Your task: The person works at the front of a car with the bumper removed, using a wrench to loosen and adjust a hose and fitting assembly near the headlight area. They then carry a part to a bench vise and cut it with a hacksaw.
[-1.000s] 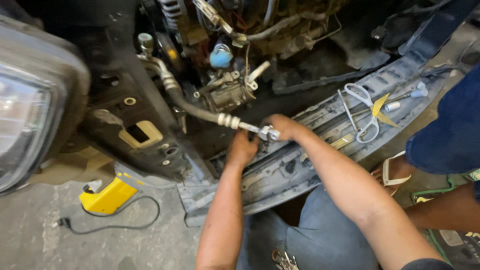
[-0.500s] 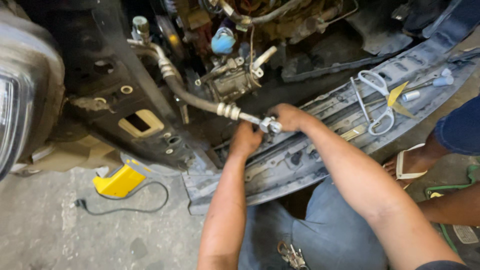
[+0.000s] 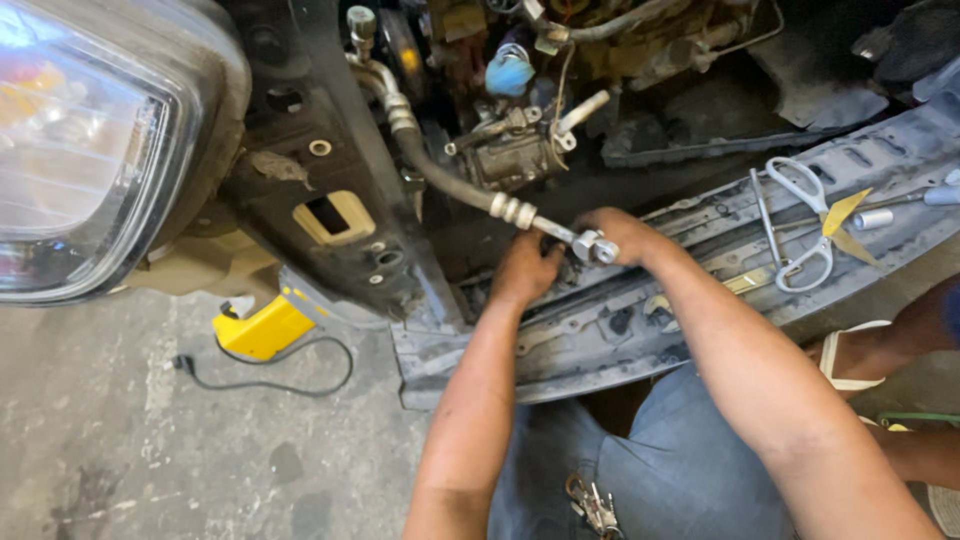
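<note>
Nearest: a bunch of keys [image 3: 592, 503] hangs at the waist of the person's blue-grey trousers, metal, several on one ring. Two bare forearms reach away from there toward the open front of a vehicle.

Left hand [image 3: 527, 268]: knuckles up, fingers curled down at the edge of the grey plastic bumper panel [image 3: 640, 330], just beside the hose end. What they press on, cannot tell; the fingertips are hidden.

Right hand [image 3: 628, 232]: fingers wrapped around the metal fitting [image 3: 594, 246] at the end of the hose, closed on it. The fitting is a small bright block, sitting above the panel's upper edge, between the two hands.

Black rubber hose [image 3: 440, 180]: one, thick, with ribbed silver crimp collars, curving up and away from the fitting into the engine bay.

The bumper panel serves as a tray. On its ribbed grey surface: one pair of scissors [image 3: 805, 225] with white handles, one thin metal rod [image 3: 765, 215] beside them, one yellow strip [image 3: 848, 222], one small silver socket [image 3: 873, 218].

Concrete floor, left: one yellow plastic device [image 3: 262, 328] with a thin black cord [image 3: 290, 385] looped beside it.

Farther: a grimy metal compressor [image 3: 512, 160], a blue cap [image 3: 510, 72] above it, and one clear headlight [image 3: 85, 150] at far left.
</note>
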